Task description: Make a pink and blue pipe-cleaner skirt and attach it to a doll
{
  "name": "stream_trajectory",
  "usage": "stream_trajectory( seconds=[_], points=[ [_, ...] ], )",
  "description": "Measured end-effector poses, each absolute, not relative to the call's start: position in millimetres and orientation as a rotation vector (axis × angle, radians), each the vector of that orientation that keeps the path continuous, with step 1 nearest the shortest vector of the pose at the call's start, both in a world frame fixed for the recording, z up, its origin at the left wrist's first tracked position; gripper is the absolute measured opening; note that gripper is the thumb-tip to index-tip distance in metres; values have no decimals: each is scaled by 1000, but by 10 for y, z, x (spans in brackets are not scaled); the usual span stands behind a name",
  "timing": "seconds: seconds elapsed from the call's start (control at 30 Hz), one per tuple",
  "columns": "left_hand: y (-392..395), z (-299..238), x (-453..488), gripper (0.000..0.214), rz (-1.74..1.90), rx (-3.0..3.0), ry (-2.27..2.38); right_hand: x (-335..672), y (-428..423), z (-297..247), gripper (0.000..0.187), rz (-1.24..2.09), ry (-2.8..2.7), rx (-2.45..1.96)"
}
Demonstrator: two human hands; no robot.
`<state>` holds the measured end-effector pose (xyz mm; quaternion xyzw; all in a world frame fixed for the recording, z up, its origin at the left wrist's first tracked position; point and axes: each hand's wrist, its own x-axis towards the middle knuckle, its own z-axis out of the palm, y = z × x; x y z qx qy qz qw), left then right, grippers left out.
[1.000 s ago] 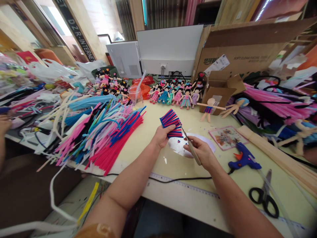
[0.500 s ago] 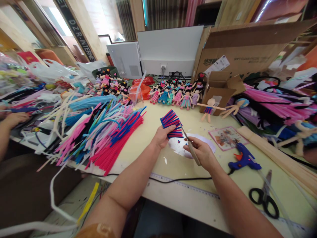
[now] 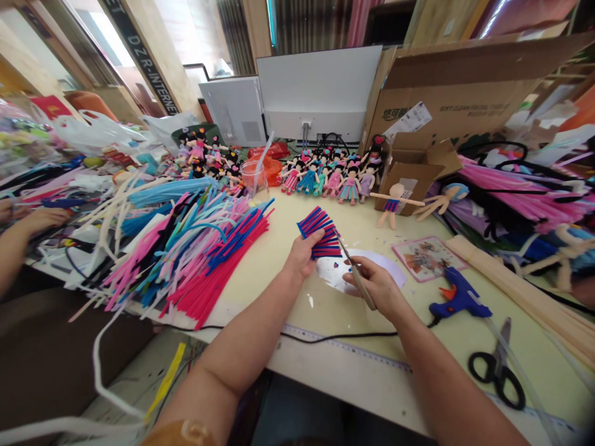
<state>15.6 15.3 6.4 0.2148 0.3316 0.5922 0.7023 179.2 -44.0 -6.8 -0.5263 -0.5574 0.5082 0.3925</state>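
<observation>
Pale yellow covers the table (image 3: 260, 272), and along its far side stand a white monitor (image 3: 320, 87) and, to the right, a large cardboard carton (image 3: 446, 99). Rows of small dolls (image 3: 332, 176) sit in front of the monitor, with a plastic cup (image 3: 252, 176) just left of them. Near the middle, the left hand (image 3: 301, 255) is pinched firmly on a striped piece (image 3: 320, 230) of red and blue fuzzy sticks, held up above the table with the thumb across its front. The right hand (image 3: 379, 282) is closed around a pale-handled tool (image 3: 361, 286), whose thin tip is at the right edge of the striped piece; whether it bites cannot be told. Both hands are apart, over and beside a round white sheet (image 3: 331, 280). Left of them lies a big heap of coloured fuzzy sticks (image 3: 209, 241). Farther right are a picture card (image 3: 427, 258), a blue glue gun (image 3: 458, 297) and, nearer, black-handled scissors (image 3: 499, 365). Another person's hand (image 3: 46, 221) shows at the far left.
</observation>
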Motion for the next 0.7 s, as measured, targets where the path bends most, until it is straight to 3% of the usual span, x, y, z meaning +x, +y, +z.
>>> stream_trajectory(
  seconds=[0.7],
  points=[
    [102,47,213,33,1332,573,743,1803,-444,-104,47,1414,-1379,-1266]
  ],
)
